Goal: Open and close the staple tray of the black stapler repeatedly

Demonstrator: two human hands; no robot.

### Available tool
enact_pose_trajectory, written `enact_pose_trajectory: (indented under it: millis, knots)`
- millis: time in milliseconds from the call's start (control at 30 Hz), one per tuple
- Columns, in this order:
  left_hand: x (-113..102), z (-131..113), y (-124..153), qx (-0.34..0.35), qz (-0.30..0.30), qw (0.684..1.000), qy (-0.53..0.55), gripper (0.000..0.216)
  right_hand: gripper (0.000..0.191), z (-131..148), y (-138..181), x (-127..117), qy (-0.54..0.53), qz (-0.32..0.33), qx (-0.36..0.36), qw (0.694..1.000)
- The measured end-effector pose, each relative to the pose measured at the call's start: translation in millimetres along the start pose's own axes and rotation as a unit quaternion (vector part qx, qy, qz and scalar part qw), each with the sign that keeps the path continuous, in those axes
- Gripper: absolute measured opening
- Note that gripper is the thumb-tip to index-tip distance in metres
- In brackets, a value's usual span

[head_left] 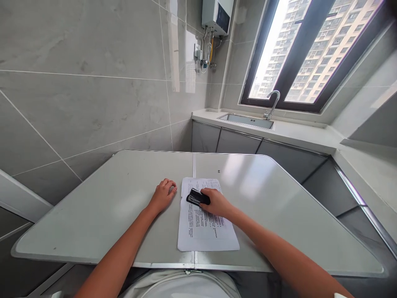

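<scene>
A printed sheet of paper, possibly a small stack, lies on the white folding table across its middle seam. My right hand grips a black stapler by its right end, over the upper part of the page. Fingers and thumb close round it from the side, and the palm hides some of the print. My left hand rests on the tabletop just left of the paper, apart from it. Its fingers bend loosely, with a gap between thumb and forefinger, and nothing shows in them.
Beyond the table, a counter runs under the window with a sink and a faucet. A water heater hangs on the wall. The table's metal-trimmed front edge lies close to my body.
</scene>
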State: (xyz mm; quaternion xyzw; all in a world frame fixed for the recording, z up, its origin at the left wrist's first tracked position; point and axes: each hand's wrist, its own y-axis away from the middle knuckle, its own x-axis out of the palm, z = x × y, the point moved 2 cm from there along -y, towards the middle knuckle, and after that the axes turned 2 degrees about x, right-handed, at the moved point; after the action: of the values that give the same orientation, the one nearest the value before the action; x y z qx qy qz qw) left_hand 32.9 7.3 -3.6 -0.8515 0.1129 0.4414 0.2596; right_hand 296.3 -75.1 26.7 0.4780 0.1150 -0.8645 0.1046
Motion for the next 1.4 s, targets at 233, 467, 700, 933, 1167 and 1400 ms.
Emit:
enact_pose_trajectory:
  millis: [233,467,700,933,1167,1400]
  knots:
    - [3,0,1,0.000,0.010,1.000,-0.010,0.020,0.017,-61,34,-40,-0.032,0.035,0.044,0.998]
    - [6,3,0,0.004,0.011,1.000,-0.010,0.021,0.036,-83,50,-58,-0.055,0.081,0.067,0.993]
    - [-1,1,0,-0.024,-0.018,0.998,0.050,0.013,0.040,-148,18,-103,-0.050,0.020,0.118,0.992]
    - [-6,12,2,-0.155,-0.076,0.982,0.076,0.004,0.026,-222,18,-84,0.141,-0.157,0.316,0.925]
    - [-6,14,2,-0.146,-0.088,0.981,0.089,0.009,0.030,-237,20,-79,0.123,-0.166,0.307,0.929]
    - [-5,15,2,-0.151,-0.079,0.982,0.081,0.010,0.029,-239,21,-81,0.118,-0.180,0.296,0.931]
